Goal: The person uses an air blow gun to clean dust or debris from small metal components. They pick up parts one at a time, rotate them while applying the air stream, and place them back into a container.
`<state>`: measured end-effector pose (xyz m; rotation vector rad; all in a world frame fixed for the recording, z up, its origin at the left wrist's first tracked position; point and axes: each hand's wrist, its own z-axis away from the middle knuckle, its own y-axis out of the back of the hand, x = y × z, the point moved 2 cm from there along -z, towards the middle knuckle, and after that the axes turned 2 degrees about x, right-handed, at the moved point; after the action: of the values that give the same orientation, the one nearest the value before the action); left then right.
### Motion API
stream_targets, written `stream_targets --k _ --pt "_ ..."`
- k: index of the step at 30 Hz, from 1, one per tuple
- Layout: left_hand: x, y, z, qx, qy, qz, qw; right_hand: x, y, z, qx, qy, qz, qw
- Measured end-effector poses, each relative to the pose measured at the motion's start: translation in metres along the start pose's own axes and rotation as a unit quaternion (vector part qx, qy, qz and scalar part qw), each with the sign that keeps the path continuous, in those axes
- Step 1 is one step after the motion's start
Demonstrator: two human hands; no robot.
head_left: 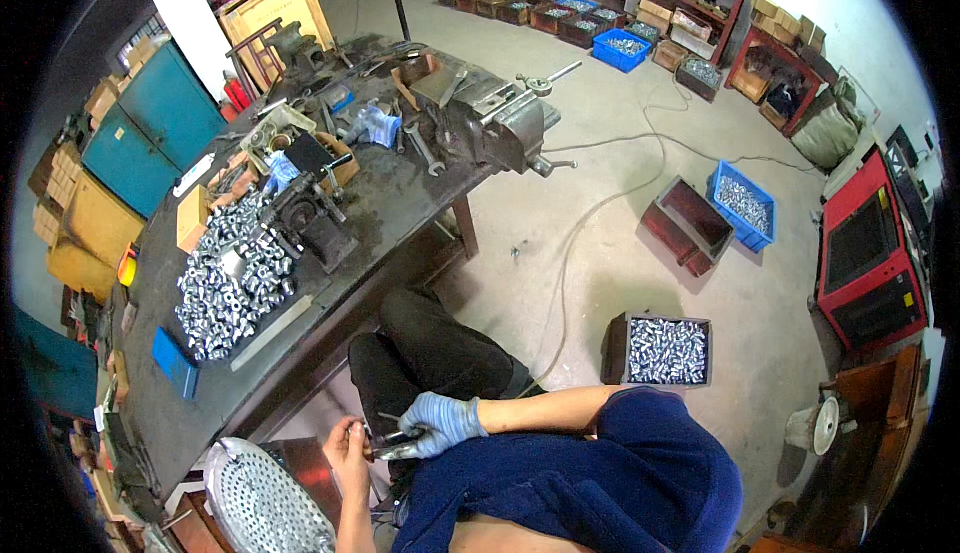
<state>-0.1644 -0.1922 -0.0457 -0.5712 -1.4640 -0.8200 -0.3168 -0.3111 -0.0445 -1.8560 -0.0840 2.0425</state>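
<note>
Low in front of my body, my two hands meet over my lap. My right hand [440, 425], in a blue-grey glove, is closed round a slim silver metal tool [400, 449] whose exact kind I cannot make out. Bare and closed, my left hand [349, 450] pinches something small and dark near the tool's tip. Just left of that hand stands a round perforated metal plate [262, 501]. On the workbench [400, 193] a heap of shiny cylindrical metal parts [235, 278] lies beside a small dark vise [312, 221].
A large bench vise [500, 118] sits at the bench corner near a wrench [425, 150]. On the floor to the right are a box of metal parts [668, 351], a dark red bin [688, 225] and a blue crate [742, 205]. A cable [568, 273] crosses the floor.
</note>
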Motion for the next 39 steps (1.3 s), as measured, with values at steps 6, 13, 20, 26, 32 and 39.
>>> stream_targets --k 6,13,20,26,32,39 --pt "-0.001 -0.006 0.017 0.007 0.035 0.026 0.999 0.073 0.0 -0.016 0.032 0.03 0.009 0.999" --pt "-0.006 0.014 -0.003 0.055 0.114 0.245 0.961 0.048 0.007 -0.006 -0.015 0.093 0.205 0.974" --pt "-0.018 0.076 -0.001 0.067 0.17 0.131 0.974 0.014 0.03 0.012 0.029 0.247 0.269 0.93" --pt "-0.057 0.075 0.02 -0.012 0.305 0.202 0.931 0.024 0.016 0.005 0.063 0.195 0.28 0.938" --pt "-0.068 0.075 0.015 -0.007 0.335 0.162 0.928 0.062 0.029 -0.002 0.012 -0.006 0.246 0.969" --pt "-0.084 0.06 0.022 0.064 0.282 0.076 0.954 0.032 0.036 0.005 0.134 0.091 0.142 0.977"
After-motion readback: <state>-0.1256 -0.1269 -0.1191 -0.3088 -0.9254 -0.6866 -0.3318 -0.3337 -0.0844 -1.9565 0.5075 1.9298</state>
